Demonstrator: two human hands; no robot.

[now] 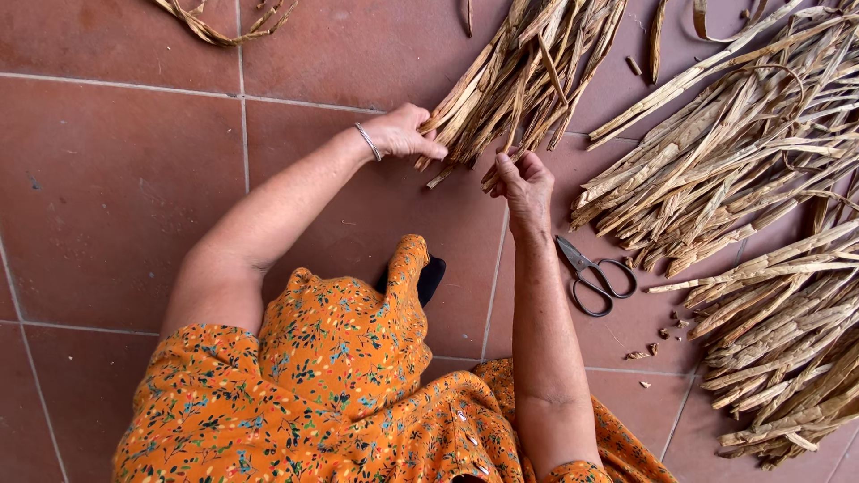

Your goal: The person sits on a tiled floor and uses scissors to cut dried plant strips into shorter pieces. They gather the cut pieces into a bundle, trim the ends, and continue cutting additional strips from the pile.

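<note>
Both grips, left hand and right hand, pinch ends of a dried-leaf bundle. Scissors lie near the right wrist on the floor.

Looked like a home floor or porch used as a craft spot, not a real workshop. Terracotta floor tiles with pale grout, no bench. Heaps of dried plant strips lay straight on the tiles, black-handled scissors beside them. Person sat on the floor in an orange floral dress.
</note>
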